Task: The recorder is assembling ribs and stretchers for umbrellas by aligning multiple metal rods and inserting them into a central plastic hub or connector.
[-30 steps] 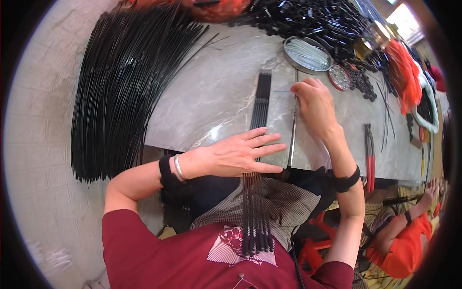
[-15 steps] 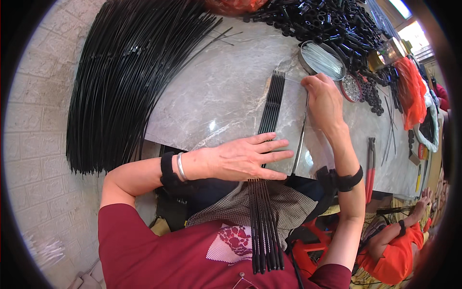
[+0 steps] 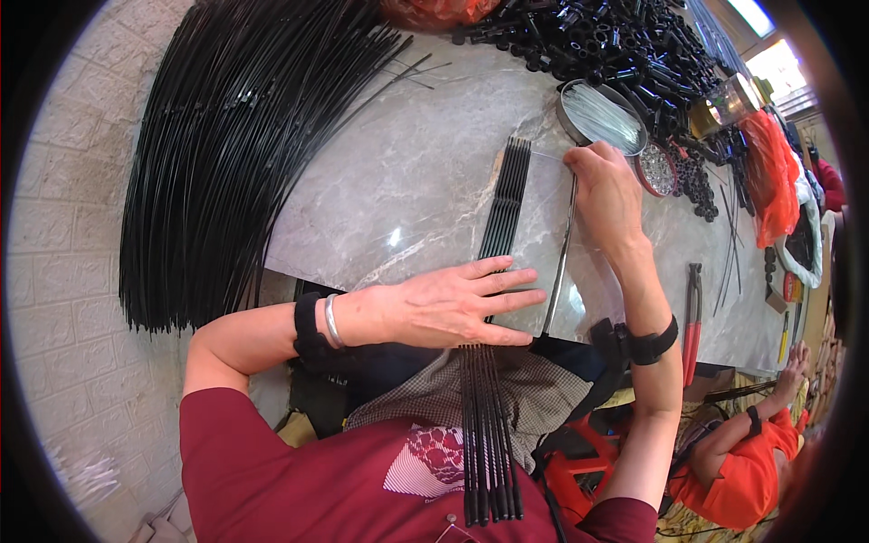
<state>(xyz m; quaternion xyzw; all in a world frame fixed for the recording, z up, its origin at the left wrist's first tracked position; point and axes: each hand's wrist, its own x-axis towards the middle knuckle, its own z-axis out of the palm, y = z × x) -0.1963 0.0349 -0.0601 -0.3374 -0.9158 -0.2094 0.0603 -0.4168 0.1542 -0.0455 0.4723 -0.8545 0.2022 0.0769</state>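
My left hand (image 3: 444,303) lies flat with fingers spread across a row of thin black rods (image 3: 507,204) near the table's front edge. The far parts of the rods lie side by side on the table; their near ends (image 3: 489,425) stick out past the edge in front of my shirt. To the right, my right hand (image 3: 605,195) is closed in a pinch at the far end of a single dark rod (image 3: 563,253), whose other end reaches the table edge. A faint thin line runs from the row's far ends toward my right fingertips, which partly hide what they grip.
A large black bundle of rods (image 3: 235,163) covers the left. Behind my right hand are a round dish of clear strands (image 3: 602,118), a red-rimmed dish (image 3: 656,170) and piled black tubes (image 3: 625,54). Red-handled pliers (image 3: 693,317) lie right; a co-worker in orange (image 3: 738,480) sits beyond.
The whole scene has shifted slightly in the picture. Both hands keep the same pose, the left flat on the rods and the right pinching; nothing has visibly been taken up or let go.
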